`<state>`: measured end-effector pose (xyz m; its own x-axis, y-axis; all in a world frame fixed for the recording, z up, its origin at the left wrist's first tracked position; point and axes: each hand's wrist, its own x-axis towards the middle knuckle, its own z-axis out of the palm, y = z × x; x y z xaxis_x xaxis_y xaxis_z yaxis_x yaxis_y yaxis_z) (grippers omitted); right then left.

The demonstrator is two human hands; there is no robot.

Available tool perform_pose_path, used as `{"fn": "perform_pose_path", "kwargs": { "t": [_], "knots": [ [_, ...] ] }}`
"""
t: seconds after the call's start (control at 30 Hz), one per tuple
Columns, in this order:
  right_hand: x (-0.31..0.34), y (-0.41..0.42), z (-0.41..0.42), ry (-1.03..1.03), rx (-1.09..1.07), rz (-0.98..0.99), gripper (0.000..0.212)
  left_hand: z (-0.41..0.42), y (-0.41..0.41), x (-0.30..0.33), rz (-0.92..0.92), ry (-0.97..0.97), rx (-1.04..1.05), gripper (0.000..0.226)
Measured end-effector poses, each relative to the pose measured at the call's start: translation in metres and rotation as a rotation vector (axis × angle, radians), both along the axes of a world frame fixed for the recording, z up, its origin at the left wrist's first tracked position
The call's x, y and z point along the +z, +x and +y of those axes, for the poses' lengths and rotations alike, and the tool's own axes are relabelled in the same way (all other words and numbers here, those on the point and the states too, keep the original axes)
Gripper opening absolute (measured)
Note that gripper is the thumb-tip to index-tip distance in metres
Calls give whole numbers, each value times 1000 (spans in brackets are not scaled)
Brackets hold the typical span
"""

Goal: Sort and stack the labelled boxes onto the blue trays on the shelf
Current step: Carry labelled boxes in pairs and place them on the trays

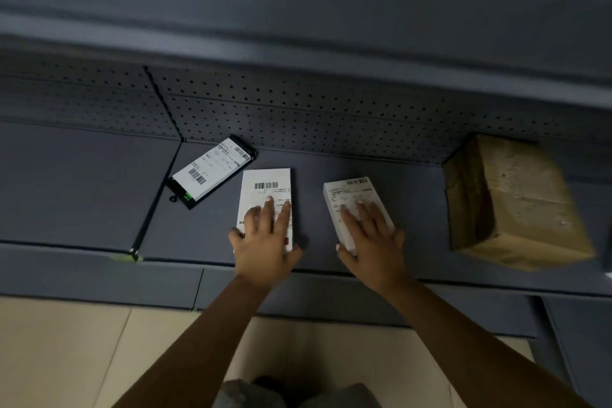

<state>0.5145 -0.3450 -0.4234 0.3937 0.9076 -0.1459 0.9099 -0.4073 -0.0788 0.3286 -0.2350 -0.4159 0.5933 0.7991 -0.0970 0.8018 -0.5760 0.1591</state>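
Two white labelled boxes lie flat on the dark blue-grey shelf point(82, 182). My left hand point(263, 237) lies on top of the left white box point(266, 187), fingers spread over its label, thumb at its left edge. My right hand point(371, 235) covers the near half of the right white box point(351, 190), thumb at its near left corner. A black box with a white barcode label point(212, 172) lies slanted to the left, near the back panel. No blue tray shows in view.
A large brown cardboard parcel point(516, 202) stands on the shelf at the right. A perforated back panel point(331, 116) closes the shelf behind, and an upper shelf point(298, 10) overhangs. A black divider strip point(159, 195) crosses the shelf on the left. Beige floor point(66, 358) lies below.
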Motion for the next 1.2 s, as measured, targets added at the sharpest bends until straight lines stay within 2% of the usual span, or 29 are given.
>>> {"fn": "perform_pose_path", "kwargs": {
  "t": [0.33, 0.63, 0.83, 1.07, 1.2],
  "knots": [
    [130, -62, -75, 61, 220, -5, 63, -76, -88, 119, 27, -4, -28, 74],
    [250, -131, -113, 281, 459, 73, 60, -127, -180, 225, -74, 114, 11, 70],
    [303, -198, -111, 444, 482, 104, 59, -135, -264, 286, -176, 258, 42, 69],
    [357, -317, -85, 690, 583, 161, 59, -137, -388, 353, -234, 459, 70, 69],
    [389, -370, -70, 748, 523, 217, 62, -132, -446, 383, -232, 519, 111, 69]
  ]
}}
